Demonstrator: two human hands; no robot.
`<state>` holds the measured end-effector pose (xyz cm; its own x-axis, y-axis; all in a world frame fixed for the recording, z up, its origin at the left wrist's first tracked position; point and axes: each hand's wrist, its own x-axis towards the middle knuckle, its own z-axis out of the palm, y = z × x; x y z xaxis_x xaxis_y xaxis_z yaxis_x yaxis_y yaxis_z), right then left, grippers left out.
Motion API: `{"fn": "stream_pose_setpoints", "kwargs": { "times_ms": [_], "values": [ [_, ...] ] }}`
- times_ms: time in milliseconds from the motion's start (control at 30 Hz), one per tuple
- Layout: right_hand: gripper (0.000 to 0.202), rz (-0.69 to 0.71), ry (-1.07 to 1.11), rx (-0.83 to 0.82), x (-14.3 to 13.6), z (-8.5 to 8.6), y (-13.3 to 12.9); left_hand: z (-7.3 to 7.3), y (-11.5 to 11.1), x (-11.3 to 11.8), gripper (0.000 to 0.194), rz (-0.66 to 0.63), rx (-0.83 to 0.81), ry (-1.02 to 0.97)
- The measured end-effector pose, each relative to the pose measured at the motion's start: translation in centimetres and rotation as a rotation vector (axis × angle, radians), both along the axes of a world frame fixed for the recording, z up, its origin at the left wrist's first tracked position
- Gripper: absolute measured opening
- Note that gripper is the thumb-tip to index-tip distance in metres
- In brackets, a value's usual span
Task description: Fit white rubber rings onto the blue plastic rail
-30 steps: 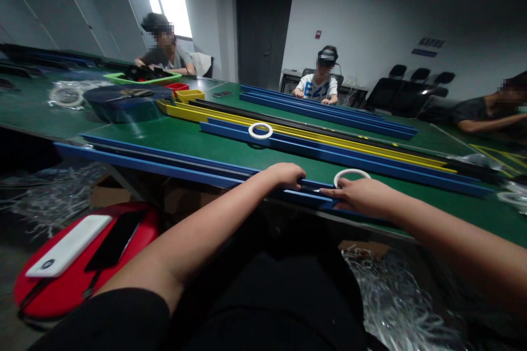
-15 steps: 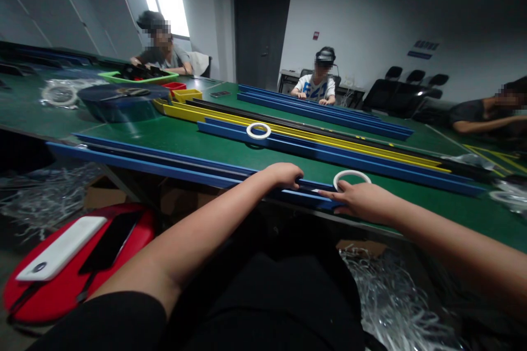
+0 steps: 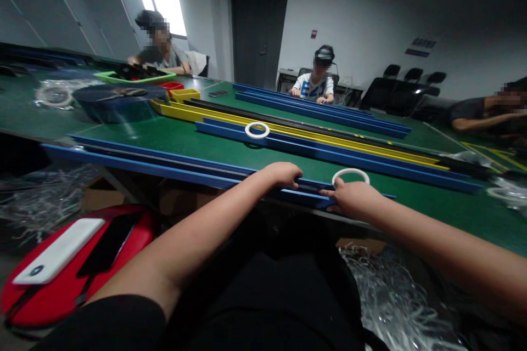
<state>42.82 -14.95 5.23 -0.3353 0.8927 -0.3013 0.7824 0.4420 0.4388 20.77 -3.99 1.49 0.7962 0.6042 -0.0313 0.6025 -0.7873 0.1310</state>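
A long blue channel-shaped rail point(image 3: 164, 162) lies along the near edge of the table, with a dark strip running inside it. My left hand point(image 3: 286, 174) is closed at this rail, its fingertips curled down into the channel; whatever they pinch is hidden. Just to the right, my right hand point(image 3: 354, 197) reaches over the same rail, one finger pointing left along the channel. A white roll of tape point(image 3: 362, 173) sits against its fingers, one of them crossing the ring's left side. Farther back, another white tape roll point(image 3: 257, 130) rests on a second blue rail point(image 3: 329, 152).
Yellow rails point(image 3: 296, 136) and black rails lie behind. At the left are a large dark-blue coil point(image 3: 119, 107), a green tray point(image 3: 135, 80) and small bins. Beside me, a red stool point(image 3: 119, 255) bears a white device and a phone. Several people sit around the table.
A small white piece seen at my right fingertips is no longer visible. Both hands stay almost in place at the rail, while the whole view shifts slightly.
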Motion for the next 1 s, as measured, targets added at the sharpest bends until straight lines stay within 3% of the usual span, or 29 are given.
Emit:
{"fn": "stream_pose_setpoints", "kwargs": {
  "times_ms": [467,700,1000],
  "values": [
    [0.06,-0.084,0.028,0.01,-0.2,-1.0,0.4,-0.1,0.0,0.1,0.03,0.011,0.003,-0.006],
    [0.056,-0.062,0.015,-0.018,-0.8,-0.5,0.4,0.0,0.2,0.6,0.034,-0.008,-0.001,0.046],
    [0.054,-0.094,0.055,0.001,-0.6,-0.7,0.0,0.6,-0.3,3.8,0.029,-0.091,0.066,0.084]
  ]
}}
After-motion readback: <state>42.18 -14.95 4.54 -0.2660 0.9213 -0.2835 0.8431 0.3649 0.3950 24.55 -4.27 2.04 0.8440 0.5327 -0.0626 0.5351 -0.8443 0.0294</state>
